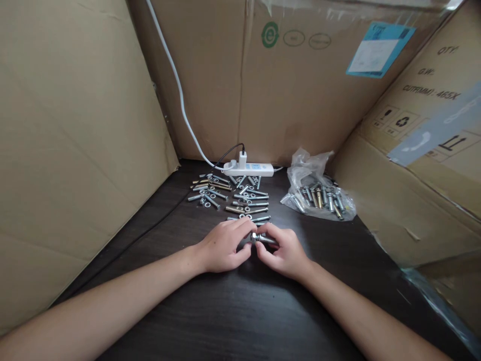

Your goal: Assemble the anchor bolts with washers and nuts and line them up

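A silver expansion bolt (265, 238) with a hex nut and washers lies level between my two hands, just above the dark table. My right hand (287, 253) is closed on its right part, thumb below and fingers above. My left hand (225, 245) curls round the left end by the nut, which hides part of that end. Beyond my fingertips, loose bolts (257, 204), sleeves, nuts and washers lie in rows, silver and brass-coloured. Another pile of bolts and washers (212, 193) sits to the left of these rows.
A clear plastic bag (319, 193) holding several expansion bolts lies at the right. A white power strip (259, 169) with a plugged-in charger stands at the back. One black cable (150, 225) crosses the table's left side. Large cardboard boxes (210, 75) wall in the dark table (240, 311).
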Tool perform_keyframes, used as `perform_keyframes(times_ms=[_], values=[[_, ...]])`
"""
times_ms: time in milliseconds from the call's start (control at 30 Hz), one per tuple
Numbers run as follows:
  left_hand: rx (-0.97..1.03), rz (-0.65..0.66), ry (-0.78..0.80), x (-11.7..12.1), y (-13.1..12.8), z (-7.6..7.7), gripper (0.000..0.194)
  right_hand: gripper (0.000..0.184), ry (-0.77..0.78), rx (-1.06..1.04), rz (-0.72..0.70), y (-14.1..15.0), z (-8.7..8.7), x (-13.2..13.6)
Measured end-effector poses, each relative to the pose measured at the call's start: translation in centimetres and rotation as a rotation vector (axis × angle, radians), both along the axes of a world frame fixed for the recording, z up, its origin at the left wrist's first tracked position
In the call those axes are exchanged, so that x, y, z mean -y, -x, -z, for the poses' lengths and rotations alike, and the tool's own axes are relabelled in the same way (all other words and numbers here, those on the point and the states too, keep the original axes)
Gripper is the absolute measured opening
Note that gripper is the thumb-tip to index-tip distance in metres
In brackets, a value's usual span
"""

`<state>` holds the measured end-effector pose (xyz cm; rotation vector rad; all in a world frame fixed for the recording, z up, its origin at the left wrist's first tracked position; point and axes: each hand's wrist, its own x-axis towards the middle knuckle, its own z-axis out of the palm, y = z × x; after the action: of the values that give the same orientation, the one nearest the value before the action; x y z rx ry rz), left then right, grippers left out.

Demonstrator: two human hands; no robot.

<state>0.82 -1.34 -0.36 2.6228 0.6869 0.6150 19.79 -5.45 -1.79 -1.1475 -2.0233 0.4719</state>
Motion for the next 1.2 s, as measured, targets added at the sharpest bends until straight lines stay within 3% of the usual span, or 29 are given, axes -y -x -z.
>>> perform_keyframes(times_ms=[100, 300, 400, 533, 1033, 1200], values=[[-0.051, -0.021, -0.017, -0.04, -0.08, 0.17, 0.003, 0.01, 0.0, -0.01, -0.008, -0.02, -0.01, -0.01], [-0.05, -0.048, -0.035, 0.05, -0.09, 0.29, 0.003, 0.009, 0.003, -0.009, -0.009, -0.1, 0.01, 0.0], [0.13, -0.049, -0.058, 0.23, 0.11, 0.2, 0.015, 0.008, 0.006, -0.015, 0.001, -0.03, -0.1, 0.01], [0.358, 0.064, -0.175, 0.43, 0.25, 0.3, 0.02, 0.008, 0.0, -0.031, -0.005, 0.02, -0.19, -0.02], [0.118, -0.032, -0.109, 0.36, -0.04, 0.21, 0.018, 0.008, -0.024, -0.034, -0.016, -0.09, 0.01, 0.02], [-0.002, -0.034, -0.075, 0.29, -0.04, 0.08, 0.008, 0.009, -0.036, -0.026, -0.02, 0.01, -0.16, 0.12]])
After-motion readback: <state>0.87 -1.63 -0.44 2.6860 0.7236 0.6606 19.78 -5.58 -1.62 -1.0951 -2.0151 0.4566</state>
